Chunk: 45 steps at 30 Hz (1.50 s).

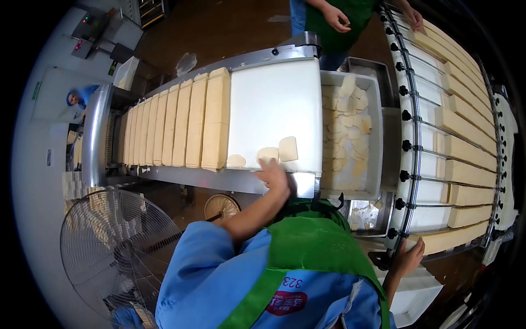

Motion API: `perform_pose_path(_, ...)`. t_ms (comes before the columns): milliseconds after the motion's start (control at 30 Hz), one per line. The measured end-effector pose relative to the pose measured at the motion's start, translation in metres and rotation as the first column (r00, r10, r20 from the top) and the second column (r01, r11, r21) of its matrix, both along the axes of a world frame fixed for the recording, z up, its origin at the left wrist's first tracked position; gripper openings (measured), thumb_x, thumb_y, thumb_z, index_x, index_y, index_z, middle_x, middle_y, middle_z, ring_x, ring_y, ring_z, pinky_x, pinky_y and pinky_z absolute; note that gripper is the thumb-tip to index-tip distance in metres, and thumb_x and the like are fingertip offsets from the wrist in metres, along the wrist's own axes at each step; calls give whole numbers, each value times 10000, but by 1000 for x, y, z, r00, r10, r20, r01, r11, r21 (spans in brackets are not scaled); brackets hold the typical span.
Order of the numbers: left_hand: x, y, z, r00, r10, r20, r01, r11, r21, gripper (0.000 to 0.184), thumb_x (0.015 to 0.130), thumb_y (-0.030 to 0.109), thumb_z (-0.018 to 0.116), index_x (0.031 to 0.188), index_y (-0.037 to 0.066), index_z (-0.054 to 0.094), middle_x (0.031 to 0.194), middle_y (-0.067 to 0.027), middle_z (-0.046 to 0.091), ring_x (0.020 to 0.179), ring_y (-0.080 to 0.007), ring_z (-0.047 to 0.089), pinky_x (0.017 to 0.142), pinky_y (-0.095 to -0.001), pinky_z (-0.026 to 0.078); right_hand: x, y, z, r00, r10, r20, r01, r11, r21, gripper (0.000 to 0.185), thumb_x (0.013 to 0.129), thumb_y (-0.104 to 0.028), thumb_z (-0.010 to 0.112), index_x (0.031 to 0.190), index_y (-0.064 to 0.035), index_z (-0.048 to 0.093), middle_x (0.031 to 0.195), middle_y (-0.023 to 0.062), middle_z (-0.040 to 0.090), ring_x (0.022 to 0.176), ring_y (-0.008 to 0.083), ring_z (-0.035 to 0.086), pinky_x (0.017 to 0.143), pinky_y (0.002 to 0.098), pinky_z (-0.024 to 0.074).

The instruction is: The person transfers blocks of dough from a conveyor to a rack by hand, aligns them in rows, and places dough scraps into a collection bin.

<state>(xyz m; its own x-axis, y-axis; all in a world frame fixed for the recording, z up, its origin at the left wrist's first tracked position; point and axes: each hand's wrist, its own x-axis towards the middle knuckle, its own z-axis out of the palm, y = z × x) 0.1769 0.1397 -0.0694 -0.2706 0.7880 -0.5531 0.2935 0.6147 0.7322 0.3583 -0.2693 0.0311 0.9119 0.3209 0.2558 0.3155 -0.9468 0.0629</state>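
Note:
My left hand (pixel 272 176) reaches over the near edge of the white conveyor belt (pixel 274 98). Its fingers are stretched out and touch a thin, pale, dough-like slice (pixel 268 154). Beside that lie another slice (pixel 288 148) and a smaller rounded piece (pixel 236 160). To the left, several long pale stacks (pixel 215 118) stand in a row across the belt. My right hand (pixel 410 256) is at the near end of the second conveyor, its fingers apart against the end of a long pale stack (pixel 452 237). Part of that contact is hidden.
Between the conveyors sits a white bin (pixel 373 137) with loose slices. Long stacks lie between metal rods (pixel 419 126) with black knobs. A co-worker in a green apron (pixel 342 24) stands at the far side. A caged fan (pixel 123 247) is at lower left, a white crate (pixel 419 296) at lower right.

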Motion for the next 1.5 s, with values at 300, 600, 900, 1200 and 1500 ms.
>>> perform_pose_path(300, 84, -79, 62, 683, -130, 719, 429, 868, -250, 835, 863, 342, 493, 1491, 124, -13, 1523, -170, 0, 1403, -271, 53, 1126, -369, 80, 7, -13, -8, 997, 21, 75, -18, 999, -42, 580, 766, -375, 717, 1213, -55, 531, 1223, 154, 552, 1062, 347, 551, 867, 458, 438)
perform_pose_path(600, 37, -62, 75, 471, -441, 764, 729, 682, -56, 672, 914, 166, 497, 1464, 39, 132, 1308, -141, 462, 1107, -187, 515, 882, -277, 414, 24, -35, -32, 900, -314, -303, 211, 921, -327, 714, 924, -569, 376, 1476, -154, 194, 1544, 113, 136, 1403, 361, 149, 1056, 601, 164)
perform_pose_path(900, -78, -7, 44, 710, -436, 553, 387, 898, 212, 245, 908, 57, 556, 1149, 25, 537, 832, -18, 586, 750, -96, 552, 711, -246, 465, 6, 111, 1, 919, 384, -93, -294, 822, 488, 476, 723, -66, 704, 1148, 11, 505, 1166, 241, 525, 1096, 418, 485, 973, 452, 339)
perform_pose_path(1200, -217, 82, -23, 988, 81, 134, -144, 809, 570, 246, 906, 141, 551, 1108, 1, 557, 913, -58, 585, 790, -113, 522, 705, -254, 436, -80, 262, 0, 464, 871, -164, -697, 473, 540, 83, 785, -105, 637, 742, -54, 587, 1113, 104, 600, 1162, 322, 475, 962, 464, 275)
perform_pose_path(1500, -240, 132, -29, 936, -107, -337, 266, 839, 474, 434, 868, 128, 542, 1235, -70, 419, 1141, -290, 465, 1010, -384, 497, 883, -406, 424, -163, 415, 47, 53, 993, -109, -726, 113, 678, 80, 733, -43, 683, 774, -48, 615, 1059, 102, 608, 1063, 319, 536, 921, 440, 347)
